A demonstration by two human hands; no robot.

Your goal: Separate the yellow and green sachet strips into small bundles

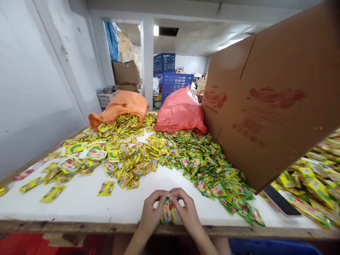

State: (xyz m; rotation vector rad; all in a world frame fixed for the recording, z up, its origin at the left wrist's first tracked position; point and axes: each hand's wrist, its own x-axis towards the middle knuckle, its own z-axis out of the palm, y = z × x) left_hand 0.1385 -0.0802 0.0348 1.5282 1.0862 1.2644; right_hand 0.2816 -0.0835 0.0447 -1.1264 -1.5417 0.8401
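My left hand (pixel 151 212) and my right hand (pixel 186 209) meet at the near edge of the white table (pixel 79 207). Together they pinch a small stack of green and yellow sachets (pixel 168 212), held upright between the fingers of both hands. A wide heap of loose yellow sachets (pixel 119 156) lies on the table to the left, and a heap of green sachets (pixel 209 166) spreads just beyond my hands to the right.
A large cardboard box (pixel 268 102) stands tilted on the right. An orange sack (pixel 120 108) and a pink sack (pixel 180 111) lie at the far end. A phone (pixel 281 202) lies under the box's edge. Blue crates (pixel 172 79) stand behind.
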